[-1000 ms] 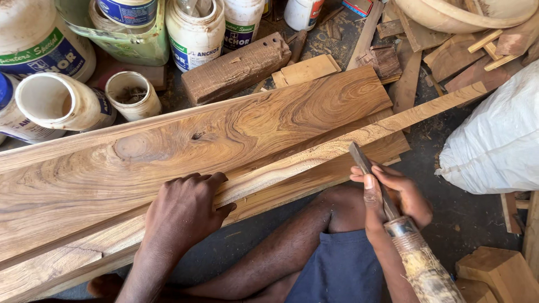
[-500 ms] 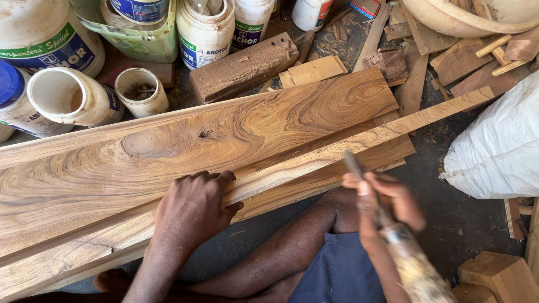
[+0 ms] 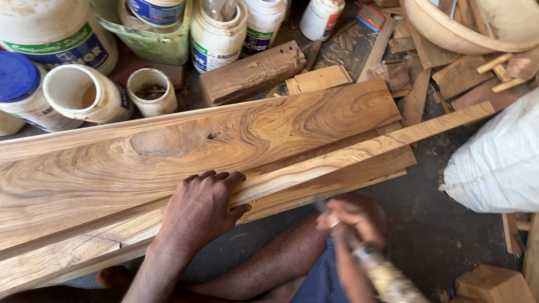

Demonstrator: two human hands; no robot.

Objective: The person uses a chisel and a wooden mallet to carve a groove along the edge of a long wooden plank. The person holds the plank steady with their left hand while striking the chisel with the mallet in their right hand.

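- The left hand (image 3: 199, 210) lies palm-down and open on the narrow wooden strip (image 3: 348, 157), fingers spread across its upper edge and touching the wide plank (image 3: 185, 151) behind it; it grips nothing, and by the look of it the flat pressure serves to pin the strip so it cannot slide.
- The right hand (image 3: 353, 220) is closed around a long tool (image 3: 365, 258) with a thin metal shaft and a pale, mottled handle that runs down toward the bottom edge of the view. The hand and tool are blurred, so the shape of the tip cannot be told.
- The tool's front end sits just beside the near edge of the strip, above the person's bent leg (image 3: 275, 264), which passes beneath the boards.
- The strip runs at a slant from lower left to upper right, resting on a second board under it and against the wide plank, near the middle of the view.
- The strip is pale tan with a lighter band along its length; the wide plank shows strong swirling grain, brown and honey-coloured, with a small dark knot.
- Behind the plank stand white plastic jars (image 3: 216, 36), an open tub (image 3: 84, 95) and a small cup (image 3: 150, 91), kept within reach but apart from the boards.
- A white sack (image 3: 499, 163) lies at the right, with wood offcuts (image 3: 252, 73) scattered about.
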